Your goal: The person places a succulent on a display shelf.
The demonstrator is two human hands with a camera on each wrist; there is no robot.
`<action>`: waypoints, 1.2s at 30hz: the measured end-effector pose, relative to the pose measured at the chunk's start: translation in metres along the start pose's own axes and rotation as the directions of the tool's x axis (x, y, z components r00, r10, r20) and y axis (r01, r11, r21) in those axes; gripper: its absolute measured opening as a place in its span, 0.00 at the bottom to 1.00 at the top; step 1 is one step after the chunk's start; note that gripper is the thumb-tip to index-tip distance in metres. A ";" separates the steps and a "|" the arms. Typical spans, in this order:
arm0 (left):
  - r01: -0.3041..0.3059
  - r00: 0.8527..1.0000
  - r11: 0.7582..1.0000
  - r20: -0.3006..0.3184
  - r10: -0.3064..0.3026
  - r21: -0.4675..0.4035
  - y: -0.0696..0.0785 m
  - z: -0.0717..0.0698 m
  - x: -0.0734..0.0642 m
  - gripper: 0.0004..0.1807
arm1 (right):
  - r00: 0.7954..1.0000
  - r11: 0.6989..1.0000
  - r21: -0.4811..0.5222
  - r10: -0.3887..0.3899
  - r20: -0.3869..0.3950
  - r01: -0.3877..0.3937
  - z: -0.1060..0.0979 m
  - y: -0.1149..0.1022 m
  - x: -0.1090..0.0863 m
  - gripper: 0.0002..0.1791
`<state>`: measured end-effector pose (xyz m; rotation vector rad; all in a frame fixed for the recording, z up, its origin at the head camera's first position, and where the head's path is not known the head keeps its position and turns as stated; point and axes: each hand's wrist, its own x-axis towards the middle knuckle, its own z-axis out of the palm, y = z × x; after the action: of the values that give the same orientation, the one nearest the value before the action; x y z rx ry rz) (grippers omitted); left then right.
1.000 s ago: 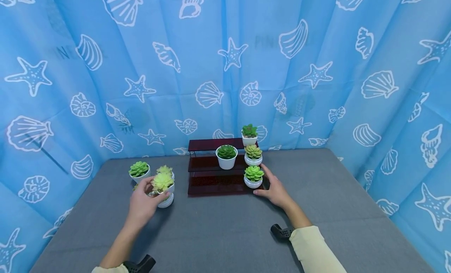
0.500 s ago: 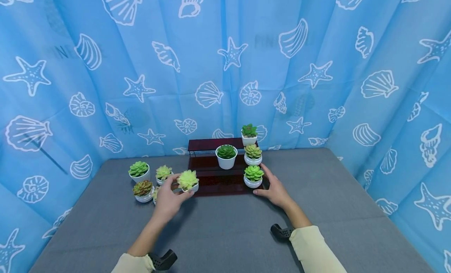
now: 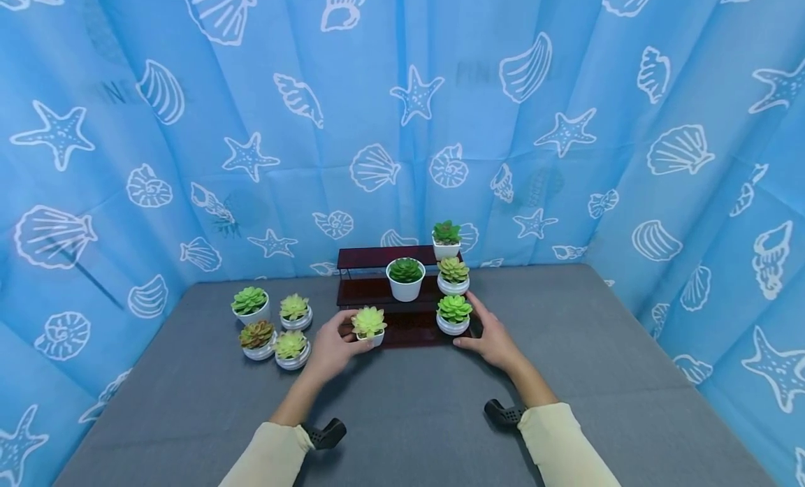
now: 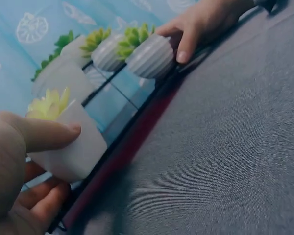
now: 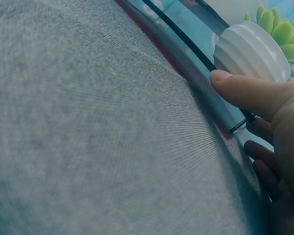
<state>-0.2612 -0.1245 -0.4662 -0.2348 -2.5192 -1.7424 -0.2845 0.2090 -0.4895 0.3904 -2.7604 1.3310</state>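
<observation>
My left hand (image 3: pixel 333 347) grips a small white pot with a pale yellow-green succulent (image 3: pixel 369 325) (image 4: pixel 68 142), thumb and fingers round it, at the left end of the lowest step of a dark red stepped stand (image 3: pixel 402 337). My right hand (image 3: pixel 490 337) holds the stand's right front corner, thumb on its edge (image 5: pixel 245 93), beside a ribbed white pot with a green succulent (image 3: pixel 453 314) (image 5: pixel 252 51). A second ribbed pot (image 3: pixel 453 275) and a plain round pot (image 3: pixel 405 279) sit on the middle step. A square pot (image 3: pixel 446 240) stands on the top step.
Several more potted succulents stand in a cluster on the grey table (image 3: pixel 409 417) at the left: (image 3: pixel 249 305), (image 3: pixel 294 311), (image 3: pixel 257 339), (image 3: pixel 291 349). A blue curtain with shells and starfish (image 3: pixel 402 124) closes off the back and both sides.
My left hand has carried the pale succulent pot from the cluster at the left rightward to the lowest step of the stand. The right hand has stayed on the stand's corner.
</observation>
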 end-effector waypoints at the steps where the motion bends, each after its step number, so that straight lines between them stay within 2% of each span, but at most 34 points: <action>1: -0.002 1.000 1.000 0.007 0.002 -0.013 -0.001 0.002 0.002 0.33 | 1.000 1.000 -0.001 0.001 -0.001 -0.001 0.000 0.000 0.000 0.56; 10: -0.026 0.999 0.996 0.044 0.030 -0.081 -0.001 0.010 0.006 0.33 | 1.000 1.000 0.003 -0.007 -0.005 0.007 0.001 0.001 -0.002 0.55; 12: -0.030 0.999 0.998 0.038 0.032 -0.057 -0.005 0.013 0.009 0.33 | 1.000 1.000 0.002 -0.009 -0.006 0.009 0.001 0.001 -0.003 0.56; 17: -0.040 0.999 0.997 0.024 0.039 0.058 -0.003 0.017 0.011 0.33 | 1.000 1.000 0.002 -0.007 -0.006 0.007 0.000 -0.001 -0.002 0.56; 19: -0.032 0.999 0.997 0.021 0.030 0.074 -0.001 0.019 0.012 0.32 | 1.000 1.000 0.005 -0.006 -0.005 0.006 0.000 -0.002 -0.002 0.56; 26: -0.024 1.000 0.998 0.018 0.023 0.064 0.000 0.027 0.013 0.31 | 1.000 1.000 0.002 -0.010 -0.003 0.010 0.000 -0.001 -0.001 0.56; 32: -0.015 1.000 0.998 -0.014 0.016 0.068 0.002 0.036 0.013 0.30 | 1.000 1.000 0.007 -0.016 -0.005 0.016 0.001 -0.001 -0.001 0.56; 36: 0.018 0.999 0.997 -0.037 -0.015 0.071 0.006 0.043 0.012 0.29 | 1.000 1.000 0.010 -0.026 -0.011 0.026 0.000 0.000 -0.001 0.56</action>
<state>-0.2708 -0.0813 -0.4743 -0.1768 -2.5584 -1.6433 -0.2835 0.2091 -0.4900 0.4171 -2.7307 1.3384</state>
